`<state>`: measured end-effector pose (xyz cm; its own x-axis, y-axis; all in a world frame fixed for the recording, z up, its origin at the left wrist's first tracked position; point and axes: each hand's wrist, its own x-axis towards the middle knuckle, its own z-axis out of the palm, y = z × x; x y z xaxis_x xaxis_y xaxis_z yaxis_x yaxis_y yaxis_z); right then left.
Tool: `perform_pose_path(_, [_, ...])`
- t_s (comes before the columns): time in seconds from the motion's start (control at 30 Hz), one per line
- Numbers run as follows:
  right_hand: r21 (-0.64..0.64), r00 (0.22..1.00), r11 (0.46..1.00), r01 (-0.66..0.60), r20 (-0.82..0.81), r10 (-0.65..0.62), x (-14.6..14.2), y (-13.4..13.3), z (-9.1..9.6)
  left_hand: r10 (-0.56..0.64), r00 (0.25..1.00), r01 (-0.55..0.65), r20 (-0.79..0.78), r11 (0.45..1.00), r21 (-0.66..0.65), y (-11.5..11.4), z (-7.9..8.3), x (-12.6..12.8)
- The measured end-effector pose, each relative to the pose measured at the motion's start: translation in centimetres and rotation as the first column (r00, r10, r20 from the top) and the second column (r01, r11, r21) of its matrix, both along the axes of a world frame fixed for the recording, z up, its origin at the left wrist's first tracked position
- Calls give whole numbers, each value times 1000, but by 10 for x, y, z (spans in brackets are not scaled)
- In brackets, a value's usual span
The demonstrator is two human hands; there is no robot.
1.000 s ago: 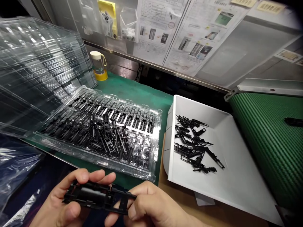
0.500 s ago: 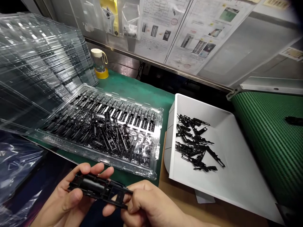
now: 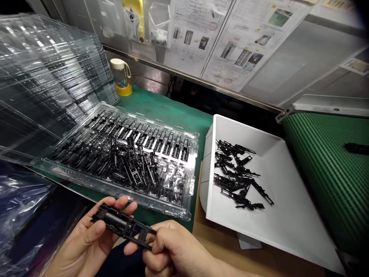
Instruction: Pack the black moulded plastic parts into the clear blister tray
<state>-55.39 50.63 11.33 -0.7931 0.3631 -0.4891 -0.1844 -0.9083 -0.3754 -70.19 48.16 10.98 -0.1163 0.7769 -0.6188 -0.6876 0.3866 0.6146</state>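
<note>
Head view. Green surface (image 3: 161, 109) runs along the back. A tall stack of clear trays (image 3: 43, 77) stands at far left, and a green belt (image 3: 325, 169) at far right carries one stray black piece (image 3: 356, 148). Between them a white bin (image 3: 288, 219) holds a loose heap of black parts (image 3: 236, 177). Just left of the bin lies a clear tray (image 3: 193, 161): its back rows are filled in order, and more parts are piled loosely near its middle. A small bottle (image 3: 121, 73) stands on a yellow tape roll (image 3: 124, 90) behind the tray.

Left hand (image 3: 86, 242): grip pinching the left end of a black frame (image 3: 123, 227), thumb on the near side, fingers curled behind. Right hand (image 3: 175, 250): grip pinching the right end, thumb pressed on the top edge. The frame is in the air in front of the tray's near edge, tilted down to the right, touching nothing else.

Judgement: the step in hand looks like a two-handed check of one frame, turned under the light. The tray's slots run front to back and the frame lies crosswise to them. Seating it there would call for a turn to line up with a slot, one hand letting go, and a flat entry clear of the loose pile.
</note>
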Motion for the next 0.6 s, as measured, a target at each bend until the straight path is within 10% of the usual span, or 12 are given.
perform_pose_path(0.13, [251,950,939,-235,264,167,-5,4,-8,75,973,-78,217,997,4,1,-21,3])
perform_pose_path(0.2, [518,839,722,-458,522,158,-3,12,-11,91,956,-90,279,996,-16,2,-30,3])
perform_pose_path(0.27, [654,666,390,-649,735,-126,0,26,-14,110,951,-102,289,994,-44,4,-36,0])
perform_pose_path(0.33, [591,456,214,-778,765,-454,2,43,-22,125,949,-111,289,992,-65,6,-37,-4])
perform_pose_path(0.43, [476,292,217,-852,777,-558,0,64,-40,123,957,-100,264,990,-96,9,-36,-6])
perform_pose_path(0.6, [445,256,252,-859,801,-541,-5,77,-64,115,969,-99,217,991,-86,13,-38,-4])
